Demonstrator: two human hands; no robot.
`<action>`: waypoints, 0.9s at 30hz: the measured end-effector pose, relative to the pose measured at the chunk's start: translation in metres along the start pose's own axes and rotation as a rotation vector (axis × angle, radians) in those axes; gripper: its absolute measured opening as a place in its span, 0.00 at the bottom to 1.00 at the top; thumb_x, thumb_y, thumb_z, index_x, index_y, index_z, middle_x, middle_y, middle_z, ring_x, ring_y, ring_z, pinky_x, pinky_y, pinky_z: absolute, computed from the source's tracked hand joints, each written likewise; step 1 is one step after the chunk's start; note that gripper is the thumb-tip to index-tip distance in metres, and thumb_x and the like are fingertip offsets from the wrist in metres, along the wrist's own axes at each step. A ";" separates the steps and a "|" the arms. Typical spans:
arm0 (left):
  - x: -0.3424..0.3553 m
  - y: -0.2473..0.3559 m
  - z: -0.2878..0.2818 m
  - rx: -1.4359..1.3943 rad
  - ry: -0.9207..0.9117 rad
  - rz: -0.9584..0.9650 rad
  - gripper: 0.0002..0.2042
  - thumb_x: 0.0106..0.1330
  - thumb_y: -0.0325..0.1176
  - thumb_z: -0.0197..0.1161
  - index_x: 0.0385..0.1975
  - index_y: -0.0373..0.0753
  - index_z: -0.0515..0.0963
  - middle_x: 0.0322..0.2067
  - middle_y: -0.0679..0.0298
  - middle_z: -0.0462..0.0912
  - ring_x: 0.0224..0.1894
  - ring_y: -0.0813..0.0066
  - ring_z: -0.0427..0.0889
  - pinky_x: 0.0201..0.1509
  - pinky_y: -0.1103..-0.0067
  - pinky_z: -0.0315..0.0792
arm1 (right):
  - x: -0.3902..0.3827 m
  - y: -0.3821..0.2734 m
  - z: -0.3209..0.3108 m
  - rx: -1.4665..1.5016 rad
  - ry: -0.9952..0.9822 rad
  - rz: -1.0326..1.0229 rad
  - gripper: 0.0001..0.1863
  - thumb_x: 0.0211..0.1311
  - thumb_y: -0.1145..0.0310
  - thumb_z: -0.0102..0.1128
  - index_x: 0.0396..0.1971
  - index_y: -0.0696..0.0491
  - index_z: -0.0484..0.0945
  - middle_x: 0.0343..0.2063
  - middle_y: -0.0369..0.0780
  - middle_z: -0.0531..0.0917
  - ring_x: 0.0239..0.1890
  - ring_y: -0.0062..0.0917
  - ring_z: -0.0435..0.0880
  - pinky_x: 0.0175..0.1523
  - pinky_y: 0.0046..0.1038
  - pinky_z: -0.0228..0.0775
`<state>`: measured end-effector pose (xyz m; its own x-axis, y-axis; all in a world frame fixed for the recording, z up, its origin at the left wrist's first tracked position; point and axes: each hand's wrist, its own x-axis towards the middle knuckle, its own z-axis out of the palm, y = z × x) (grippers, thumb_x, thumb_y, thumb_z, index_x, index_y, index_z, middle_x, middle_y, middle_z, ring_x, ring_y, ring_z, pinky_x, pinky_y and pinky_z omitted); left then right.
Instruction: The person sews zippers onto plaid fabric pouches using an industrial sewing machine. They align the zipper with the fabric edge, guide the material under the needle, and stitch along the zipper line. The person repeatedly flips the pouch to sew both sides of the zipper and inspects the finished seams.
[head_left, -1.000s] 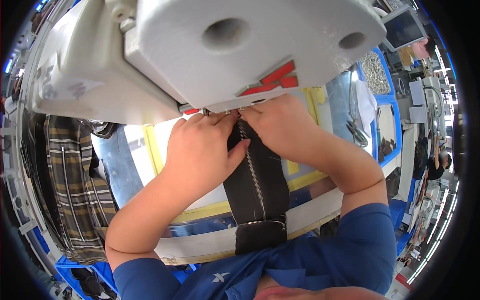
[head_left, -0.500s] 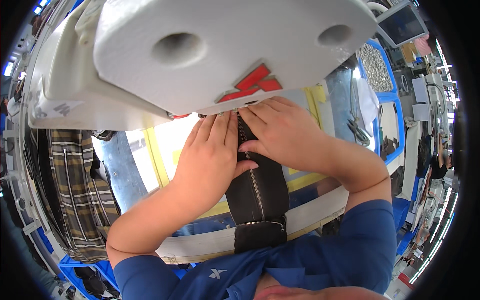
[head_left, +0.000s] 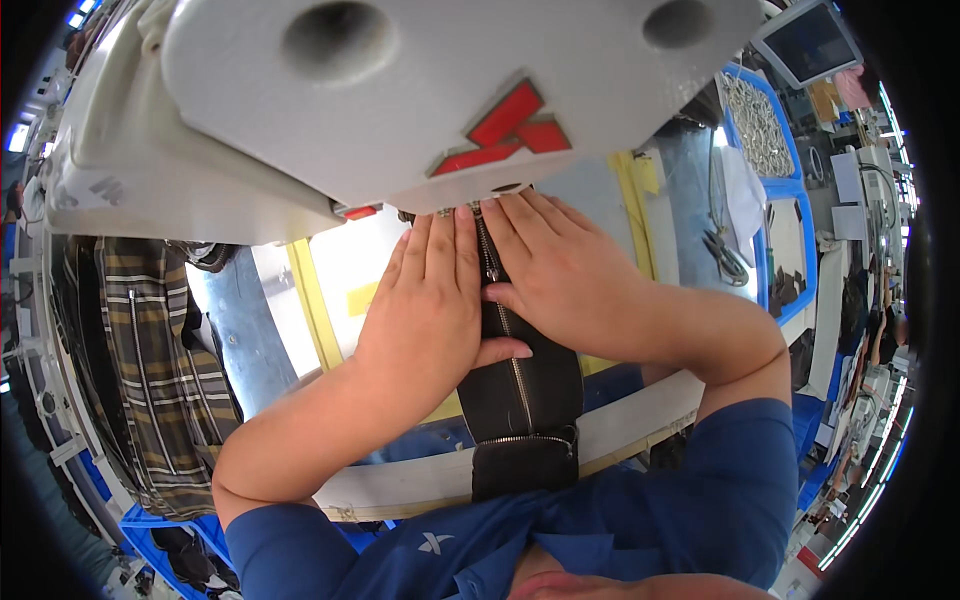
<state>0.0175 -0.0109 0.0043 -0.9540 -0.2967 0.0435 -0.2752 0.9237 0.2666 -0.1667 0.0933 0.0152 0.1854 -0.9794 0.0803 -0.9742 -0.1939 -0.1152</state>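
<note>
A strip of black fabric (head_left: 550, 390) runs from under the head of a pale sewing machine (head_left: 400, 120) toward my body. Down its length goes a metal zipper (head_left: 518, 378), and a second zipper (head_left: 525, 437) crosses it near the close end. My left hand (head_left: 425, 300) lies flat on the fabric's left side, fingers pointing at the machine and thumb reaching over the zipper. On the other side my right hand (head_left: 560, 265) presses flat, fingers stretched, its thumb beside the zipper. The machine head hides the needle area beyond my fingertips.
Plaid garment pieces with zippers (head_left: 155, 380) hang at the left. At the right are scissors (head_left: 725, 258), a white cloth (head_left: 742, 195) and a blue tray of metal parts (head_left: 757, 125). Yellow tape (head_left: 318, 310) marks the worktop. A screen (head_left: 808, 42) stands far right.
The view has shifted slightly, so the machine head sits higher in the picture. Both hands stay flat on the black fabric in nearly the same pose.
</note>
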 end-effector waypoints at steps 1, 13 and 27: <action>0.000 0.000 0.001 0.006 0.004 0.002 0.64 0.52 0.71 0.72 0.72 0.13 0.59 0.69 0.28 0.69 0.74 0.30 0.68 0.80 0.55 0.63 | -0.001 -0.002 0.001 -0.009 0.000 0.010 0.37 0.74 0.53 0.62 0.65 0.74 0.71 0.65 0.62 0.76 0.70 0.54 0.76 0.76 0.46 0.67; 0.003 -0.001 -0.001 0.008 -0.043 -0.032 0.64 0.52 0.70 0.73 0.73 0.14 0.59 0.70 0.30 0.68 0.76 0.31 0.65 0.81 0.56 0.62 | -0.002 -0.003 0.010 0.036 0.060 0.060 0.40 0.66 0.55 0.69 0.66 0.74 0.70 0.63 0.61 0.76 0.68 0.55 0.76 0.76 0.49 0.67; 0.012 -0.008 -0.009 -0.022 0.011 0.021 0.63 0.45 0.69 0.78 0.68 0.15 0.65 0.65 0.37 0.75 0.67 0.42 0.75 0.77 0.59 0.66 | 0.002 0.003 0.002 0.022 0.078 0.047 0.38 0.68 0.51 0.66 0.63 0.72 0.74 0.62 0.60 0.79 0.64 0.49 0.81 0.69 0.42 0.72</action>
<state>0.0096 -0.0241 0.0114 -0.9580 -0.2804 0.0603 -0.2524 0.9241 0.2870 -0.1691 0.0903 0.0127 0.1287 -0.9801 0.1510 -0.9783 -0.1504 -0.1428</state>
